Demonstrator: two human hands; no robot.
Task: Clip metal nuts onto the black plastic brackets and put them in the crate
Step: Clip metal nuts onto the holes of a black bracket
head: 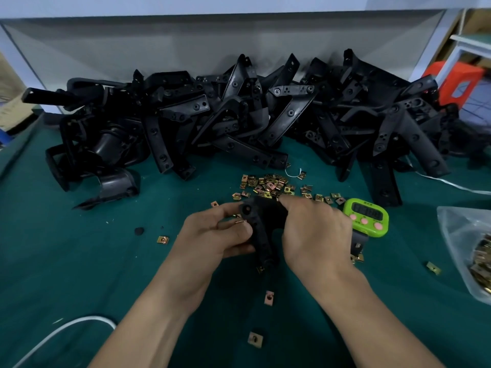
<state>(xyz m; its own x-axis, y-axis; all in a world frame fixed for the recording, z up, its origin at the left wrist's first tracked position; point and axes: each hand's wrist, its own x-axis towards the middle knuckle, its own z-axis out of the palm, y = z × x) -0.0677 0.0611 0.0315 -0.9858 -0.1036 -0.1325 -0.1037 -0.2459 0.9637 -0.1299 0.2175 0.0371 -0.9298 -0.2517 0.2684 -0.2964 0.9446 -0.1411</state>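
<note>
**Two bare hands, two bare forearms**

Of the person only the arms show. The left hand point(212, 236) and the right hand point(317, 231) are bare, with nothing worn on the fingers point(297, 205) that are in view. The left forearm point(164, 301) and the right forearm point(353, 301) are bare as well, from the wrists down to the lower edge of the picture, where both run out of view. Both forearms are slim at the wrist and broaden toward that edge. Faint tendon lines run lengthwise along the left wrist point(194, 266). Knuckles stand out as low ridges on the back of the right hand. The nails are too blurred to describe.
</note>
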